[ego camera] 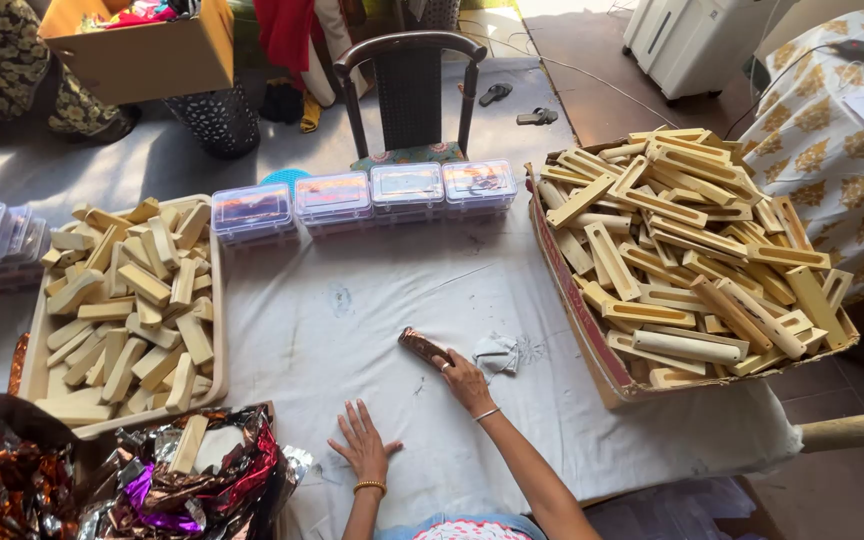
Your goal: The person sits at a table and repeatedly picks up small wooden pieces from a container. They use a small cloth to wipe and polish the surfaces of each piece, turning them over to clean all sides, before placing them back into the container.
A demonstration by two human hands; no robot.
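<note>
A: Is it bright here?
B: Yes, soft daylight. The white table cloth looks bright, and shadows are pale.
A: Is anything bent?
B: The edges curve a bit. The shiny foil glints. Everything looks sharp.

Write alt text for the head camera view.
A person's right hand grips a small brown foil-wrapped bar on a white cloth-covered table, while the left hand rests flat. A tray of pale wooden blocks sits left, a cardboard box of slotted wooden pieces right.

Foil wrappers cut off bottom-left
</note>
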